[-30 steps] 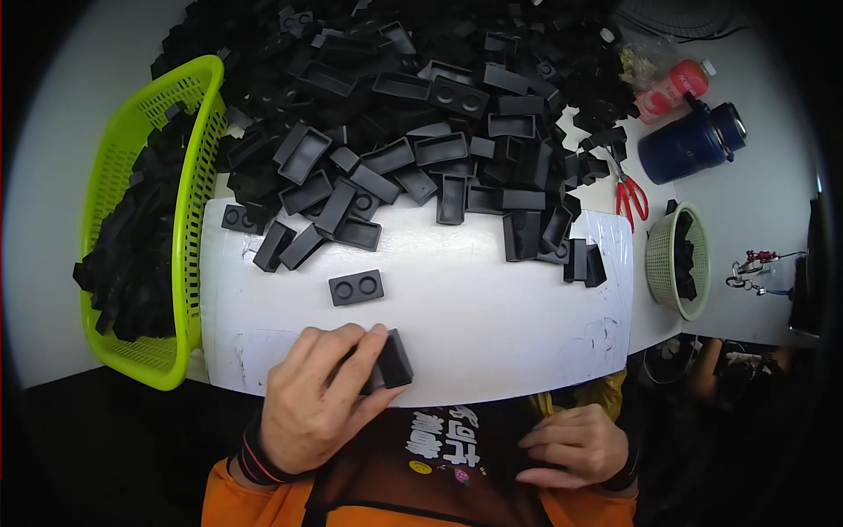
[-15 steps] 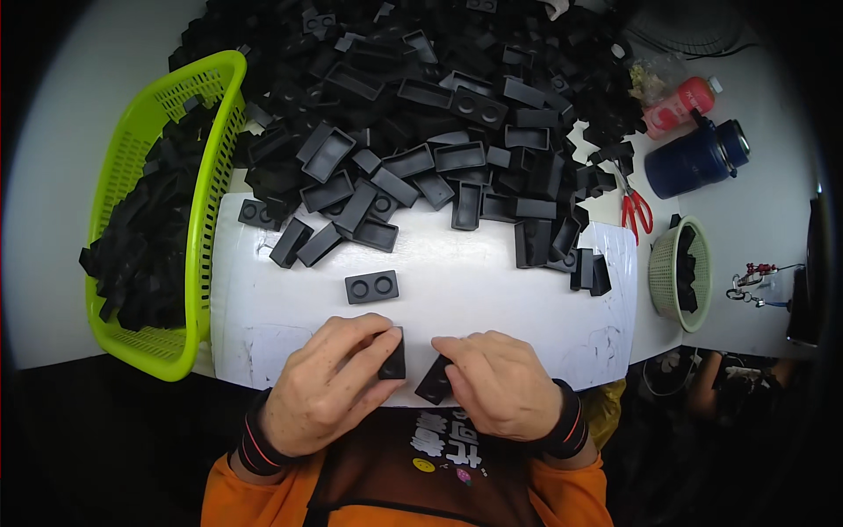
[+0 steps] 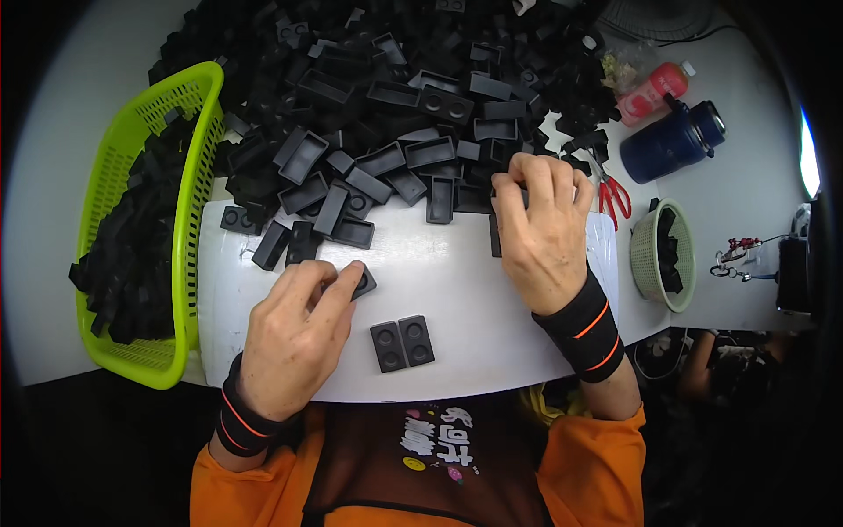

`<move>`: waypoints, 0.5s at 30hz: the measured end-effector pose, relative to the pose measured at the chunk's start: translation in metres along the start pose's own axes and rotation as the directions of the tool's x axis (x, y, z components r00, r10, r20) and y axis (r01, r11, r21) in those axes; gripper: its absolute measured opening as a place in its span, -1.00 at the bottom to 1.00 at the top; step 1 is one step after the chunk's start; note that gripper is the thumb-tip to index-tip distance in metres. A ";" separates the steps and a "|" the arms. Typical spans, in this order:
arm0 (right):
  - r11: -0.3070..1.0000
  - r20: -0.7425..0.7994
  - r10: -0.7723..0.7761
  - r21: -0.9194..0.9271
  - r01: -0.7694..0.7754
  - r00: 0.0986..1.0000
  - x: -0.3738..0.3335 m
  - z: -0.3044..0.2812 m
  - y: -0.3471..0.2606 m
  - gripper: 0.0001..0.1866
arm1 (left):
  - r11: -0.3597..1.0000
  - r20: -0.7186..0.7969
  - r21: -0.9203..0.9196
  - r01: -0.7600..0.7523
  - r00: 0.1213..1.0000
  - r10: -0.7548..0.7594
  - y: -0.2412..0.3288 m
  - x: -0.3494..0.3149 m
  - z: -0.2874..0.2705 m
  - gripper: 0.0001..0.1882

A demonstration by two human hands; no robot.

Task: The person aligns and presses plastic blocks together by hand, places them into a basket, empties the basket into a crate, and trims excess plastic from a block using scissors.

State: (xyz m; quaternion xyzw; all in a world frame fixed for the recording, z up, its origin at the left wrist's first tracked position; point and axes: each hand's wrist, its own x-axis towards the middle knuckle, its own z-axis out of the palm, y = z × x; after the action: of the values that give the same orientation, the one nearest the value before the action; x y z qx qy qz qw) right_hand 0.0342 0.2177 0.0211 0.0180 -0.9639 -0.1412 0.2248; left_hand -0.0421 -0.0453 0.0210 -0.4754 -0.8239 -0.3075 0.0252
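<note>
My left hand point(image 3: 303, 329) is closed, thumb and forefinger gripping a small black rectangular block point(image 3: 364, 284) with round recesses, low over the white board. Most of that block is hidden by the fingers. Two more such blocks, a left one point(image 3: 387, 347) and a right one point(image 3: 416, 341), lie side by side near the board's front edge, recesses up. At the right edge of the big heap of black blocks point(image 3: 430, 154), my right hand point(image 3: 546, 233) reaches down with curled fingers closed about a black block point(image 3: 524, 198), mostly covered by the hand.
A lime-green basket point(image 3: 206, 184) full of black pieces stands left of the white board point(image 3: 474, 307). On the right are red-handled scissors point(image 3: 615, 198), a small pale basket point(image 3: 645, 255) with black pieces, a dark blue flask point(image 3: 667, 145) and a pink bottle point(image 3: 654, 92).
Both hands have let go of their two blocks, which now lie side by side. My left hand has moved onto the loose block; my right hand has gone forward and right to the heap.
</note>
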 end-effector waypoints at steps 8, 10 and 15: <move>0.588 -0.022 0.421 0.768 -0.254 0.907 -0.055 -0.051 -0.031 -0.71 | 0.992 0.028 -0.080 0.102 0.995 -0.100 0.022 -0.046 0.000 -0.37; 0.546 0.160 0.361 0.762 -0.347 0.919 -0.066 -0.053 -0.055 -0.70 | 0.985 0.044 -0.124 0.118 0.993 -0.114 0.024 -0.042 -0.004 -0.35; 0.705 0.190 0.436 0.535 -0.465 0.880 -0.059 -0.045 -0.079 -0.76 | 0.997 0.092 -0.072 0.037 0.995 -0.030 0.022 -0.026 0.000 -0.25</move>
State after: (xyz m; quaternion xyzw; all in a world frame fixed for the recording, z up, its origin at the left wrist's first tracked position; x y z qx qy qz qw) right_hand 0.1044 0.1359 0.0128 -0.1553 -0.9415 0.2098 0.2130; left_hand -0.0099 -0.0573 0.0228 -0.4756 -0.8202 -0.3160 -0.0352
